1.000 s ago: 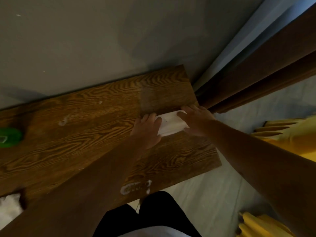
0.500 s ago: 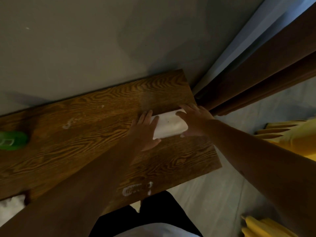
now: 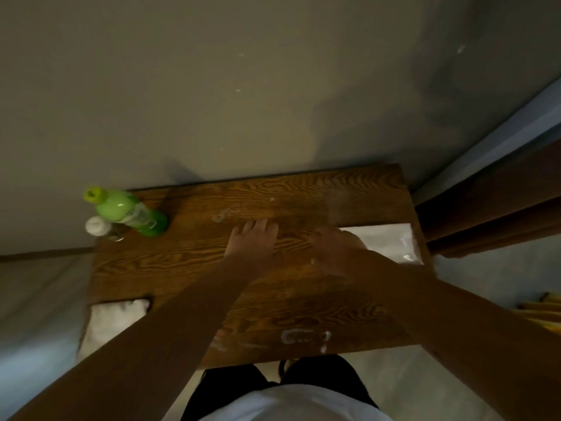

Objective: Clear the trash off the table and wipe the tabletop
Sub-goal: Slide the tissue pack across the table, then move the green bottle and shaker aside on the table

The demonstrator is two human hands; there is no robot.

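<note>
**Cloth pushed out to the right edge of the table**

Since a second ago the white cloth (image 3: 385,243) has gone from the middle of the board, where both hands pinched it between them, to the right-hand end of the wooden table (image 3: 188,265), in the right middle of the frame. It now lies spread flat, its far corner just at the table's edge. Much more of the table shows than before, as the view has swung left and back.

The right hand (image 3: 335,250) lies palm down with its fingers on the left end of the cloth, pressing it to the wood; it is flat, not curled round anything. The left hand (image 3: 250,243) has let go of the cloth and rests apart from it, near the centre of the frame, fingers spread loosely on bare wood and holding nothing.

A green bottle (image 3: 127,212) with a yellow-green cap stands at the far left corner of the table, in the left middle of the frame. Just beside it, on its left, is a smaller clear bottle (image 3: 100,227) with a white cap. A crumpled white tissue (image 3: 113,319) sits at the near left corner, partly hidden by the left forearm. White smears (image 3: 299,335) mark the wood by the near edge, lower centre, and a fainter one (image 3: 221,214) lies beyond the left hand. Whether they are wet or dry cannot be told.
</note>
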